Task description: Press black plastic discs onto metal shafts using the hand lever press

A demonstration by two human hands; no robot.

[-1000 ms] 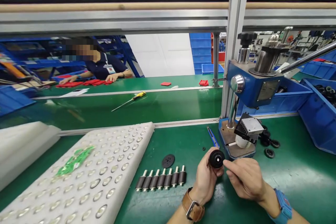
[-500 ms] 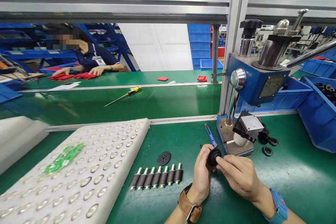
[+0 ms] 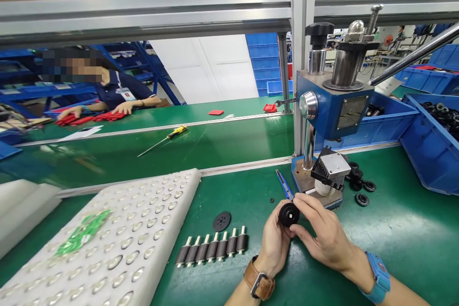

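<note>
A green bench point(image 3: 398, 239) carries all the work, and on its left part lies a white foam tray point(image 3: 175, 227) with many round holes, which have pale round pieces inside. At the right side stands a blue hand press point(image 3: 335, 105), with a metal block point(image 3: 334, 165) tilted upon its base. Behind the press and to its right, there are blue bins point(image 3: 426, 153) with dark parts inside. Across the bench sits another person point(image 3: 129, 88), with both hands at some red pieces point(image 3: 107, 117).

In front of the press are the two working hands. The left hand point(image 3: 274, 236) is closed around a black wheel point(image 3: 289, 215), whose round face is turned up and has a pale dot at its centre. The right hand point(image 3: 326, 234) holds the same wheel at its right edge between thumb and fingers, but how firmly, I cannot say.

A green bag point(image 3: 82, 234) lies upon the tray. A yellow screwdriver point(image 3: 175, 131) rests on the farther part of the bench. Seven dark rollers point(image 3: 211, 248) with white ends stand in a row beside the tray, and just behind them is a flat black disc point(image 3: 221, 221). A blue knife point(image 3: 283, 184) lies near the press base. Small black wheels point(image 3: 362, 199) lie to the right of this base, and the smallest thing, a black ring point(image 3: 271, 200), is near the knife.
</note>
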